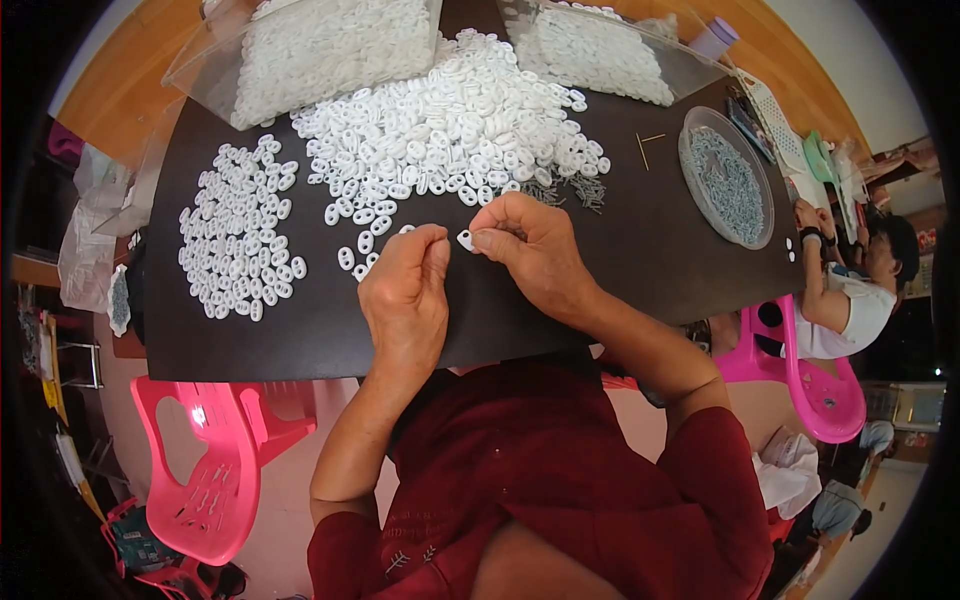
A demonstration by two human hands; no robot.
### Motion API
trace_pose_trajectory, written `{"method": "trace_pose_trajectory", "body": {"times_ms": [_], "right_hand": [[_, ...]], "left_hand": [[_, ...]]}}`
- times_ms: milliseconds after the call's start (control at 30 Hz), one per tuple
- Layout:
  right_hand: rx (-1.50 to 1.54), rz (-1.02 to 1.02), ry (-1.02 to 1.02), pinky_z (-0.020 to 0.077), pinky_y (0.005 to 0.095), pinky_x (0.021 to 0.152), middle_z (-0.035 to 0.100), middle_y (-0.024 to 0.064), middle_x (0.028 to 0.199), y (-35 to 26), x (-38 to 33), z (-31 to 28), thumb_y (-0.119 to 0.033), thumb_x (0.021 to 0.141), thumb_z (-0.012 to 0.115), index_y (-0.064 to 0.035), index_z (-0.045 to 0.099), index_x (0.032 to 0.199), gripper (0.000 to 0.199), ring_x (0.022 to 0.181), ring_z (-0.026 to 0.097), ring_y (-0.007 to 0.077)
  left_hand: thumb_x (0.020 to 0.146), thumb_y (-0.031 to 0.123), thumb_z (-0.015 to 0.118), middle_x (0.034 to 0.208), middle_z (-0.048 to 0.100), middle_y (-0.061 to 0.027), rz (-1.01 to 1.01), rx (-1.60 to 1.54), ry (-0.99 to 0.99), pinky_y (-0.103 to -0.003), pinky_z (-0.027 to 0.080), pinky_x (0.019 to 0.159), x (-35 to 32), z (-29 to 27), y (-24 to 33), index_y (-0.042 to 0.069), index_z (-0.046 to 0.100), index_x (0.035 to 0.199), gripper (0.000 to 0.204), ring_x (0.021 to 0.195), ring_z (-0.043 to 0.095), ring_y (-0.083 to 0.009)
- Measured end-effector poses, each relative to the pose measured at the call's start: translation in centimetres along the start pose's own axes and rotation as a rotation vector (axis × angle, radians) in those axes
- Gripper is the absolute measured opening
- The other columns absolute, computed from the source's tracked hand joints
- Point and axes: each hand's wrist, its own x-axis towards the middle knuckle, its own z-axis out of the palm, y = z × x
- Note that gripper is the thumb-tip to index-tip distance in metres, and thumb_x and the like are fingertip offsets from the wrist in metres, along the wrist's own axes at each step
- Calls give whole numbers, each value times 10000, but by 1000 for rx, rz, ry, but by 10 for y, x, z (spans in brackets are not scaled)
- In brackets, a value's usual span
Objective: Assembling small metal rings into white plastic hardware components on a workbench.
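Dark table (pixel 650 250), frame centre; white ring heap (pixel 450 120) spread above. Small white piece (pixel 465 239) pinched by right hand (pixel 535 250); left hand (pixel 405 295) closed beside, contents unseen.

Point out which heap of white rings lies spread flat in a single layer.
The small heap at the table's left, beyond the left hand. Its rings lie side by side; the big middle pile is mounded.

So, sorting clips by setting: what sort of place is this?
Likely a small hand-assembly workshop: a dark table heaped with white plastic rings, a round tray of small metal parts, and another person seated nearby.
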Motion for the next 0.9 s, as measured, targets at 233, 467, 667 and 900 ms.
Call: {"method": "trace_pose_trajectory", "body": {"times_ms": [233,467,667,900], "right_hand": [[78,61,-22,457,212,671,611,33,809,-4,-16,11,-30,845,582,21,583,914,86,740,553,65],[-48,-36,133,454,222,692,608,13,807,3,-16,-25,9,818,588,-7,633,868,69,774,562,69],[-681,-356,286,453,298,659,590,66,767,14,-9,-61,10,734,660,-60,662,848,134,736,567,203],[-949,-524,203,430,352,600,535,53,716,22,-2,-43,9,671,676,-94,657,825,186,702,521,244]], "left_hand": [[871,110,634,758,604,-4,-349,-536,-126,-188,425,580,-9,0,4,-30,635,885,140,647,507,-53],[893,86,595,769,595,-22,-404,-588,-105,-192,444,600,-12,-1,7,-26,614,915,115,665,525,-64],[886,100,608,786,613,-42,-320,-596,-94,-189,437,594,-15,3,0,-18,617,945,133,678,553,-76],[882,88,610,792,608,-39,-341,-581,-130,-193,452,612,-15,1,0,-24,618,937,125,700,556,-80]]}}
